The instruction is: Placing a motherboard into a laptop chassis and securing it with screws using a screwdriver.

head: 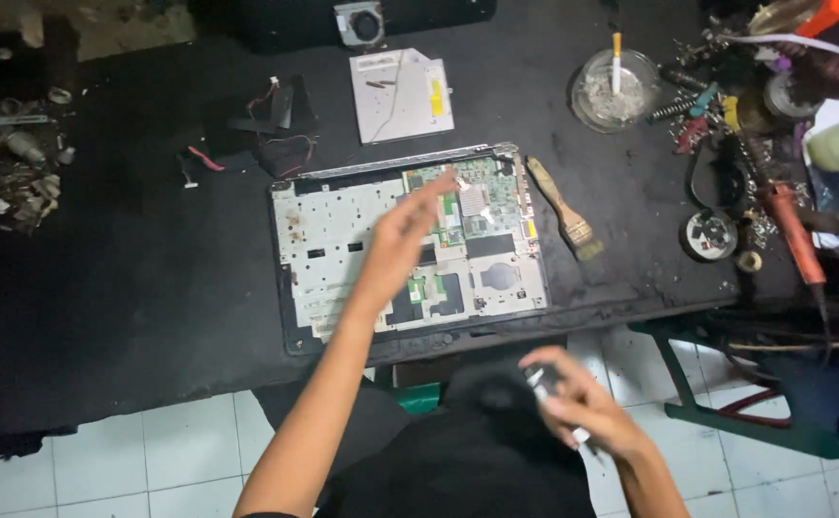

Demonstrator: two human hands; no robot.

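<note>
An opened laptop base (342,240) lies on the black worktable, its green circuit board (482,192) showing at the far right corner. My left hand (410,225) reaches over it, fingers stretched toward the board, blurred and holding nothing that I can make out. My right hand (578,398) hangs low in front of the table edge, above my lap, and grips a small white and dark tool (546,382); what kind of tool I cannot tell.
A wood-handled brush (563,206) lies right of the laptop. A silver optical drive (402,94) and a fan (360,24) sit behind it. A glass ashtray (614,91), soldering tools (793,230) and clutter fill the right side. Loose cables (266,144) lie left.
</note>
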